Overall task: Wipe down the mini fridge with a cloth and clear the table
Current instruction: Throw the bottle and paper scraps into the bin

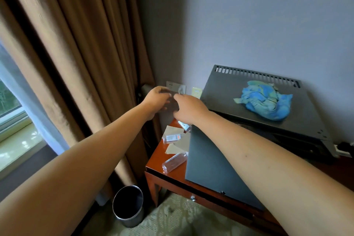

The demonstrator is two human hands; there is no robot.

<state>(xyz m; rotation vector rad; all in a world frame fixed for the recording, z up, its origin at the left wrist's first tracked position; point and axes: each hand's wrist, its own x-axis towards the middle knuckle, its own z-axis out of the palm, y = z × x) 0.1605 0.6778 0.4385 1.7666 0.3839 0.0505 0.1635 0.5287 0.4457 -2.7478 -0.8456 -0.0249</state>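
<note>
Both my hands meet above the table's (172, 175) far corner, my left hand (156, 101) and right hand (188, 108) together gripping a blurred dark flat object (171, 99). The crumpled blue cloth (265, 100) lies atop the mini fridge (239, 101), at three o'clock from my hands.

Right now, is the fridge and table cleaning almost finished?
Not yet. The blue cloth lies bunched on top of the mini fridge, so wiping is paused or done; I cannot tell which. Both hands, left hand and right hand, hold a dark blurred item above the table. Papers and a clear plastic packet remain there. A bin stands below.
</note>
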